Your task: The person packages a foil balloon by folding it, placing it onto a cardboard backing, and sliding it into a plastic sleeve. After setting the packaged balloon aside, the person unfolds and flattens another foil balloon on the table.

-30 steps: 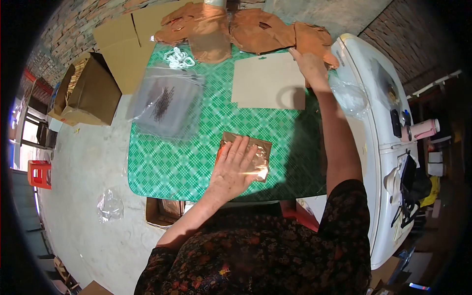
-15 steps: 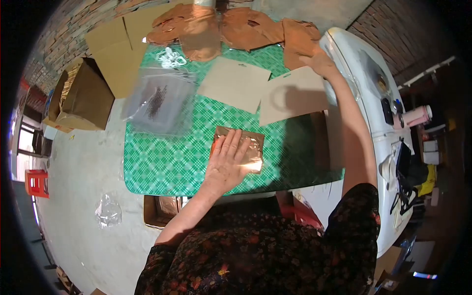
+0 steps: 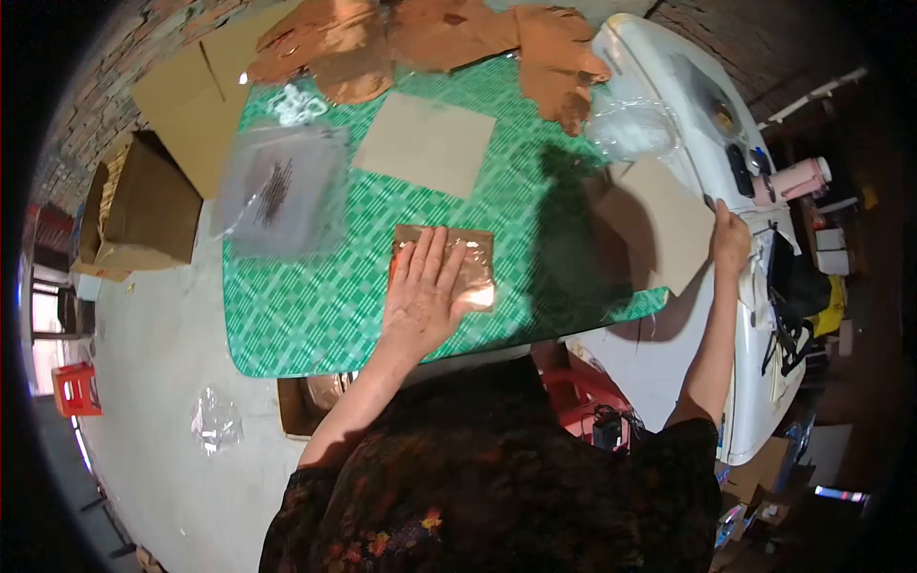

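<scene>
My left hand lies flat with fingers extended on a shiny copper-coloured foil packet near the table's front edge. At the far right, my right hand grips the edge of a beige card sheet, which is tilted over the table's right side. Another beige card lies flat beyond the packet. To its left rests a stack of clear plastic bags with dark print.
Orange-brown leather-like pieces are heaped along the back of the green checked table. White cords lie at back left. A white appliance stands on the right, and a cardboard box on the left.
The right-hand beige card has left its place on the table; my right hand has carried it right and towards me. My left hand stays on the packet. The view has shifted slightly.
</scene>
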{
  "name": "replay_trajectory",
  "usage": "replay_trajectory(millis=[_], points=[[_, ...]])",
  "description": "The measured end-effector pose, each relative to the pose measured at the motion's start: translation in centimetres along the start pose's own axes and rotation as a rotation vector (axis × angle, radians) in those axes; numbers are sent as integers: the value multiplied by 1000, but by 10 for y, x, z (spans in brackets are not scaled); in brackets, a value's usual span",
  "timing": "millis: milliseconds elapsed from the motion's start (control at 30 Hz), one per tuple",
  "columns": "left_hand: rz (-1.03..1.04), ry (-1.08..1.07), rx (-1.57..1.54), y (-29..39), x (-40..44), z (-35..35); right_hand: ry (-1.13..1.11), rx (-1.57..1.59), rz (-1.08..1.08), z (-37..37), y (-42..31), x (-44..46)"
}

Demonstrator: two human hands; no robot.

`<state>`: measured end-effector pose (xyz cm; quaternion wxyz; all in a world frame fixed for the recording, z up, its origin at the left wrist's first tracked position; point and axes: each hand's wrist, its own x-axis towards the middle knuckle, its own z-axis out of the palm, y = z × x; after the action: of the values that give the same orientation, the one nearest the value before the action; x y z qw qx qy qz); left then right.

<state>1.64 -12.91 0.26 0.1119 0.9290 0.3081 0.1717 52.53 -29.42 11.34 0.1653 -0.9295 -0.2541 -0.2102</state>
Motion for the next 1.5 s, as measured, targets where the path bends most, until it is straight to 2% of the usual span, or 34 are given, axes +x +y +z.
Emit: replay_trajectory(millis=[33, 133, 267, 367, 467, 600, 733, 833, 933, 1133, 1233, 1267, 1367, 1467, 1500], points=[[-10, -7, -12, 1, 0, -1, 87, -105, -16, -3, -5, -8], [-20, -8, 0, 2, 0, -4, 57, -452, -58, -12, -23, -17], [-25, -23, 41, 1, 0, -4, 51, -610, -138, 9, -9, -7], [-32, -44, 44, 2, 0, -3, 46, -593, -140, 14, -9, -11], [-41, -74, 67, 2, 1, -2, 233, -599, -245, 18, -13, -17], [-47, -111, 95, 2, 1, -4, 281, -439, -435, 6, -57, -27], [-76, -114, 98, 3, -1, -1, 112, -193, -533, 8, -112, -50], [-92, -101, 79, 3, -5, -1, 10, -64, -701, 26, -133, -73], [-92, -90, 66, 4, -6, -1, 18, 45, -660, 44, -137, -77], [-105, -49, 38, 4, -10, -4, 80, 143, -668, 81, -97, -40], [-115, -49, 7, 5, -10, -3, 9, 5, -609, 72, -104, -32], [-120, -46, 11, 4, -10, -2, 14, -123, -589, 67, -115, -31], [-129, -103, 40, 4, -9, -3, 153, 202, -904, 16, -204, -51], [-128, -77, 19, 4, -10, -1, 264, 253, -1032, 31, -285, -62], [-127, -76, 19, 4, -10, -1, 214, 354, -1119, 36, -308, -63]])
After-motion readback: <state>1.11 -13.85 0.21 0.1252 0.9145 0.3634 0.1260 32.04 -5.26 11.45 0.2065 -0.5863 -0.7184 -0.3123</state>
